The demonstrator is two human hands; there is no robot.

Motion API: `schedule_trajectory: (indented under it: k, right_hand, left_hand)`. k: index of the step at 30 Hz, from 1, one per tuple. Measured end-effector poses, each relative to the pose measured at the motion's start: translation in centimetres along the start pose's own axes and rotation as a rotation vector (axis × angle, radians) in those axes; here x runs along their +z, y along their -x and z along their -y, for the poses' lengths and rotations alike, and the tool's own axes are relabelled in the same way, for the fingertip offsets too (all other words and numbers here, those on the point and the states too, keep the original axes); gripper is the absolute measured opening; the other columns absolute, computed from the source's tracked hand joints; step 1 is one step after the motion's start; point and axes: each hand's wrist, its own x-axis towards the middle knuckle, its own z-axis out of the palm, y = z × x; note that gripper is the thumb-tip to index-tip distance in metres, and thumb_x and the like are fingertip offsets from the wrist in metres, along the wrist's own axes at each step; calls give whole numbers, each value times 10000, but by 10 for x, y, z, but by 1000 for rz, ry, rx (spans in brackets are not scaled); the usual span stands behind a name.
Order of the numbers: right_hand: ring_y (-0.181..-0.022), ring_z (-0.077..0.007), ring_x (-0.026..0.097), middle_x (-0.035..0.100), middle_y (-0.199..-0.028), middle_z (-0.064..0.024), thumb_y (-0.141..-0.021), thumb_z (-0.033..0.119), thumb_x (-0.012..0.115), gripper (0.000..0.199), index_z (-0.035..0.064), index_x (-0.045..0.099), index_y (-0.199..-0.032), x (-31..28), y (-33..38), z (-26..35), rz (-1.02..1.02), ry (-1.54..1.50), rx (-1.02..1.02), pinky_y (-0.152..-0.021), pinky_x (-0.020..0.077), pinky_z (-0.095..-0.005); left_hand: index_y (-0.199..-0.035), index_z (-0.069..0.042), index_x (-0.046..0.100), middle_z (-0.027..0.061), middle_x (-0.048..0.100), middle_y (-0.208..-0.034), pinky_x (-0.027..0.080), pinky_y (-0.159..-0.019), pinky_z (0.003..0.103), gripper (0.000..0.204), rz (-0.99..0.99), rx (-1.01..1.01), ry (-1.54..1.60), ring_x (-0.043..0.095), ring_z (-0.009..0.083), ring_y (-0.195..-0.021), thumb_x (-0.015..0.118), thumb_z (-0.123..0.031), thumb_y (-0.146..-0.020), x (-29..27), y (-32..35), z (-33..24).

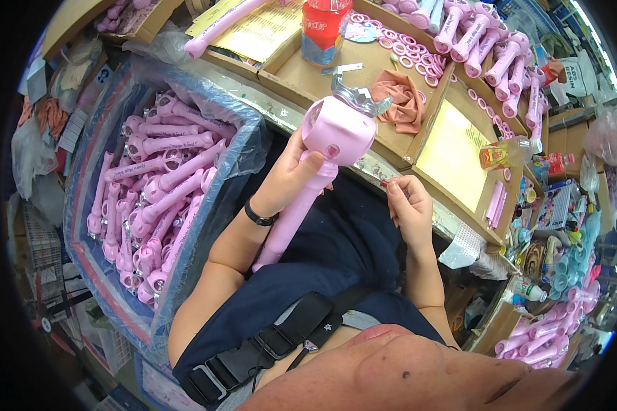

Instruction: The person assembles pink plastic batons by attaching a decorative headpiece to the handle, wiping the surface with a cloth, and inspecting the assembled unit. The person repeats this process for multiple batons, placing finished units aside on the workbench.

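Observation:
My left hand (286, 177) is wrapped around the neck of a pink toy wand (346, 130), just under its wide round head. A silver crown-shaped piece tops the head, and a small red gem-like spot shows on its side. The handle slants down toward my lap. To the right, apart from the wand, my right hand (410, 205) is closed in a pinch near the table edge. Something tiny and reddish seems to show at its fingertips, too small to name.
A lined bin (243, 147) full of pink wands stands at my left. On the table, cardboard trays (363, 79) hold pink rings (408, 51), a crumpled orange-brown cloth (399, 101), a red-labelled bottle (322, 31) and a yellow sheet (452, 154). More wands (473, 41) lie at the far right.

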Motion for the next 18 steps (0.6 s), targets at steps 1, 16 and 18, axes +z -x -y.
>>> schedule_trajectory:
  k: [1,16,18]
  right_hand:
    - [-521,-51,458,592,-744,-27,-950,172,548,215,-13,585,-1054,-3,0,0,24,-62,-3,-484,366,-173]
    - [-974,-405,545,435,-1145,-237,-694,134,734,642,1,430,-1244,78,22,-73,49,576,-394,-793,489,-411]
    - [-949,-411,552,437,-1140,-241,-703,133,721,633,1,424,-1246,78,25,-76,21,590,-390,-766,498,-420]
  left_hand:
    - [-1414,-24,218,114,559,-1022,514,-579,247,847,8,35,20,608,138,-684,572,-553,-855,-1,-1,2]
    - [-1415,-67,250,134,546,-1095,499,-668,308,705,-29,275,294,574,158,-724,592,-398,-895,-5,-20,18]
    - [-1387,-53,285,126,546,-1071,496,-658,311,640,-50,176,422,573,160,-724,616,-188,-856,-2,-18,19]
